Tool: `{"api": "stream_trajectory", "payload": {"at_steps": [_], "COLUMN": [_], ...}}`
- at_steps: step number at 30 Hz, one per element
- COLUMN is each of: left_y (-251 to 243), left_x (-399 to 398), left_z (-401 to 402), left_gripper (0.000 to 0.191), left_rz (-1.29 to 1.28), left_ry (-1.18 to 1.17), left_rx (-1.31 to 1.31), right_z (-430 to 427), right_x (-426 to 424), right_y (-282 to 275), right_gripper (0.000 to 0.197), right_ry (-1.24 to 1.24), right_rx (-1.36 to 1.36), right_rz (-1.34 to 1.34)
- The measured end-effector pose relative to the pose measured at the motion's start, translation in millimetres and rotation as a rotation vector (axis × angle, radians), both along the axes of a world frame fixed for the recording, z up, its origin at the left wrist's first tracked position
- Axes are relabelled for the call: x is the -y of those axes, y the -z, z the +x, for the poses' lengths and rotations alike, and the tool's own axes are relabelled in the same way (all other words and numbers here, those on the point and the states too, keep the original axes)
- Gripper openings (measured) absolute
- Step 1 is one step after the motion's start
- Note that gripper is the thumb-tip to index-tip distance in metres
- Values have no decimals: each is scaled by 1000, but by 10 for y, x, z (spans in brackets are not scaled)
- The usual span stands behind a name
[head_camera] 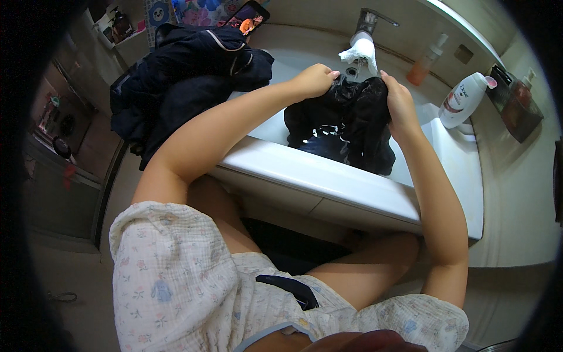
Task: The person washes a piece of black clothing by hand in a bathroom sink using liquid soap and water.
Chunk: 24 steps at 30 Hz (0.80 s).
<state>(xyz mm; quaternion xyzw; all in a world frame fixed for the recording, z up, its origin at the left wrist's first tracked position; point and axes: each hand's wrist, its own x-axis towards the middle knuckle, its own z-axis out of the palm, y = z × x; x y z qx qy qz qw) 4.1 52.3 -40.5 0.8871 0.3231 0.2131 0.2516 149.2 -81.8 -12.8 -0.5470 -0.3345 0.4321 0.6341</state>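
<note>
A wet black garment [338, 114] is spread between my hands in the white sink [316, 165]. My left hand [317, 81] pinches its upper left edge, and my right hand [399, 103] grips the upper right edge. The lower part of the cloth hangs into the basin, where light glints off water on it. Just beyond its top edge, water runs from a metal faucet [368, 20] with a white cloth or paper [362, 49] wrapped around the spout. What the garment is, I cannot tell.
Dark navy clothing [189, 75] is heaped on the counter at left, with a lit phone [247, 18] behind it. On the right stand a white Dove bottle [464, 100] and an orange pump bottle [426, 61]. A wall caddy [515, 103] holds another bottle.
</note>
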Motion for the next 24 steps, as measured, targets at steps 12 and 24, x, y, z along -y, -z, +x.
{"api": "stream_trajectory", "payload": {"at_steps": [12, 24], "left_y": [-322, 165], "left_x": [704, 39], "left_z": [-10, -41], "left_gripper": [38, 28], "left_rz": [-419, 5], "left_ry": [249, 53], "left_rx": [216, 34], "right_z": [-215, -34], "right_x": [83, -13], "right_y": [-37, 19], "right_gripper": [31, 35], "right_ry": [13, 74], "right_rx": [-176, -126], "right_rz": [-142, -29]}}
